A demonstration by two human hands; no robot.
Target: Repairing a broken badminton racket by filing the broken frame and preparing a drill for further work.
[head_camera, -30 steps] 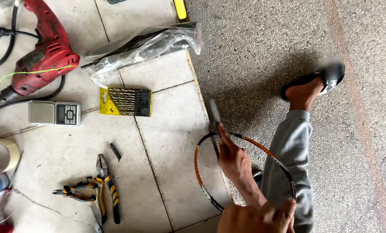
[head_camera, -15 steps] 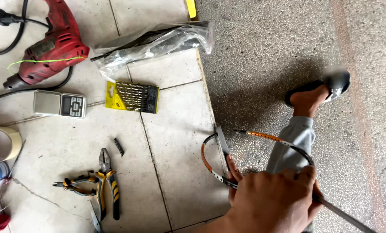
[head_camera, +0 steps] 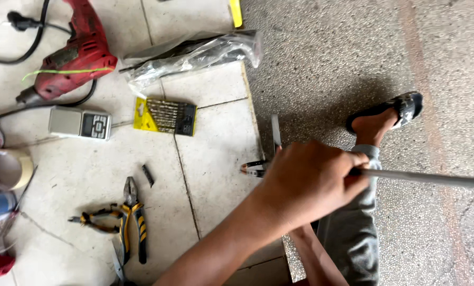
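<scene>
My left hand [head_camera: 306,180] reaches in from the lower left and is closed around a racket where its thin grey shaft [head_camera: 433,179] meets the head. The shaft runs off to the right edge. Only bits of the racket frame show past the hand: a grey strip [head_camera: 275,132] above and an orange-and-black piece [head_camera: 255,168] at the left. My right forearm [head_camera: 314,254] rises from the bottom under the left hand. The right hand itself is hidden behind it.
On the tiles at left lie a red drill [head_camera: 73,58], a pack of drill bits [head_camera: 165,116], a small scale [head_camera: 81,123], pliers [head_camera: 133,222], a tape roll [head_camera: 6,169] and a plastic bag [head_camera: 194,53]. My sandalled foot [head_camera: 390,114] and grey trouser leg [head_camera: 353,238] rest on speckled floor.
My left hand has moved up over the racket and now covers its head and my right hand. The racket has turned, so its shaft points right.
</scene>
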